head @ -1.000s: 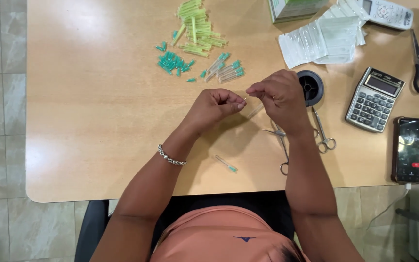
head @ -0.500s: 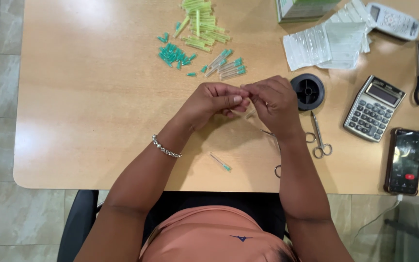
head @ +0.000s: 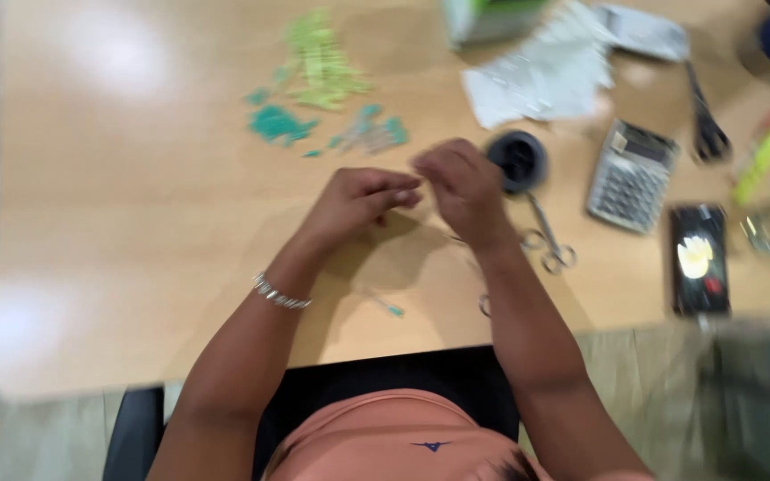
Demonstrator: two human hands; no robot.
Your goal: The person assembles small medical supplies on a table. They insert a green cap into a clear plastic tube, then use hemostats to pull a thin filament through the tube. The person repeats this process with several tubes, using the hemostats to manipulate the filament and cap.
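The view is motion-blurred. My left hand [head: 358,200] and my right hand [head: 461,187] meet fingertip to fingertip above the wooden table [head: 91,223]. Both pinch a small thin piece between them; the blur hides what it is. A silver bracelet [head: 280,294] sits on my left wrist. A short thin stick with a teal tip [head: 387,306] lies on the table below my hands. A black round spool [head: 519,160] stands just right of my right hand.
Small silver scissors [head: 547,242] lie beside my right forearm. Teal bits [head: 278,123], light green sticks [head: 318,62] and clear teal-tipped pieces [head: 372,134] lie further back. To the right are papers [head: 541,85], a calculator [head: 632,175], black scissors [head: 706,125] and a phone [head: 699,258].
The camera has shifted and blurred, so everything sits lower right in view. My hands stay together, still pinching the small piece; nothing on the table has moved.
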